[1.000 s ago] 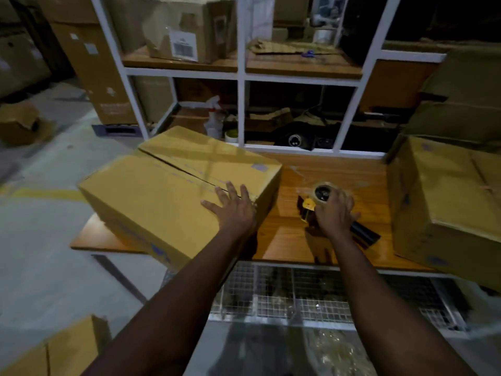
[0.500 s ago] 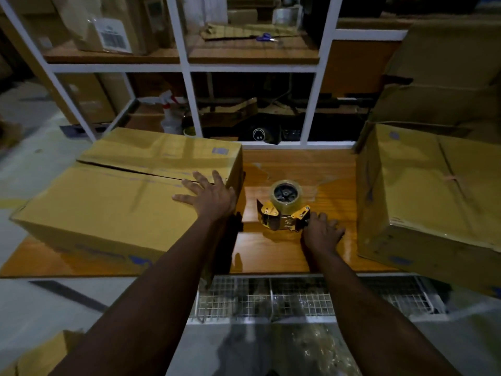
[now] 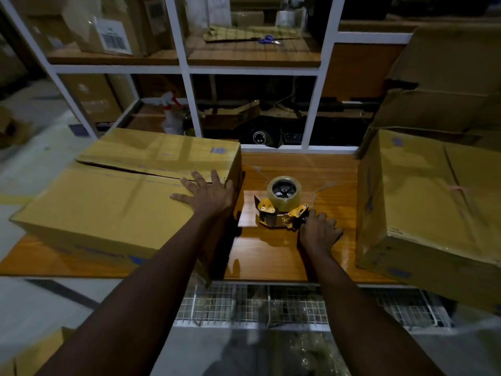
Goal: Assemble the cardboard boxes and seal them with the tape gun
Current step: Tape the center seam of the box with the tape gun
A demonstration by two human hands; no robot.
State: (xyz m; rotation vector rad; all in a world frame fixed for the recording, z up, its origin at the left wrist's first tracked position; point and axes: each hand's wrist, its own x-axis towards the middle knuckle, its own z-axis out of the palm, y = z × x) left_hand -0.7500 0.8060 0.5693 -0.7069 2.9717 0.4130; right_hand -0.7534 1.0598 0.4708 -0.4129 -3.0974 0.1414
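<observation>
A large yellow-brown cardboard box (image 3: pixel 113 207) lies on the left of the wooden table (image 3: pixel 287 166), its top flaps closed along an untaped seam. My left hand (image 3: pixel 208 191) presses flat on the top near the box's right end, fingers spread. The tape gun (image 3: pixel 282 204), yellow and black with a roll of clear tape, stands on the table just right of that box. My right hand (image 3: pixel 320 232) is at its near right side, fingers curled over the handle, which is hidden under the hand. A second closed box (image 3: pixel 428 202) sits tilted at the table's right.
A white-framed shelf unit (image 3: pixel 187 69) stands behind the table, holding cartons, blue scissors (image 3: pixel 268 39) and a spray bottle (image 3: pixel 170 115). More boxes are stacked at the far right (image 3: pixel 447 77). A wire mesh rack (image 3: pixel 271 302) lies below the table's front edge. Another carton (image 3: pixel 32 356) is at the bottom left.
A second ago my right hand held the tape gun up off the table; it now stands on the table with my hand at the handle. My left hand stays on the box.
</observation>
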